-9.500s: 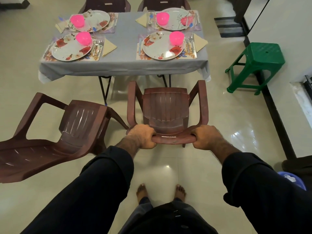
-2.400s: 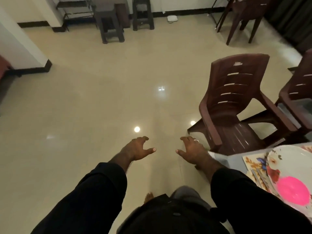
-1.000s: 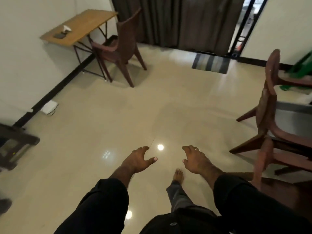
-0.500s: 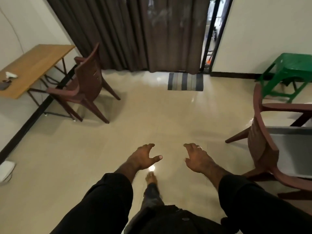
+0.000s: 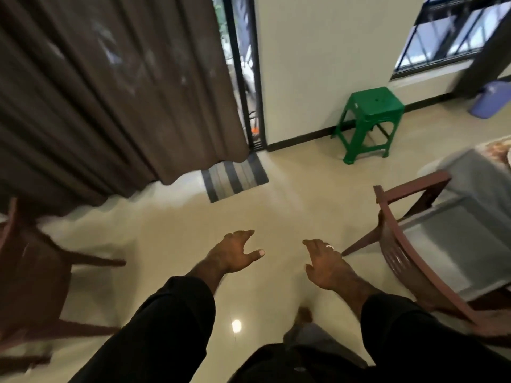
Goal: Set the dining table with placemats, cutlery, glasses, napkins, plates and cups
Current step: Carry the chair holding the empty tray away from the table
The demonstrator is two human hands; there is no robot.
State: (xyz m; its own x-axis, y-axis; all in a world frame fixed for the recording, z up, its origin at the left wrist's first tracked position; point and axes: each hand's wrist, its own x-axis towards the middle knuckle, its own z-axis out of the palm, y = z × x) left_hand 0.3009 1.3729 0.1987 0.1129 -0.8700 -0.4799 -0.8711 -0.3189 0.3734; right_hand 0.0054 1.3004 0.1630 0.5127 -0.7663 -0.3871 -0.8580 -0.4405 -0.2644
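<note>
Both hands hover over the glossy floor (image 5: 171,239), left hand (image 5: 235,254) and right hand (image 5: 325,265) loosely spread, holding nothing; a brown plastic chair (image 5: 401,261) stands beside the right one.

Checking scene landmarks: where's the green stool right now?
In the head view the green stool stands upper right on the floor against the white wall, right of the striped doormat and beyond the brown chair.

no readable text, labels, numbers, signs
</note>
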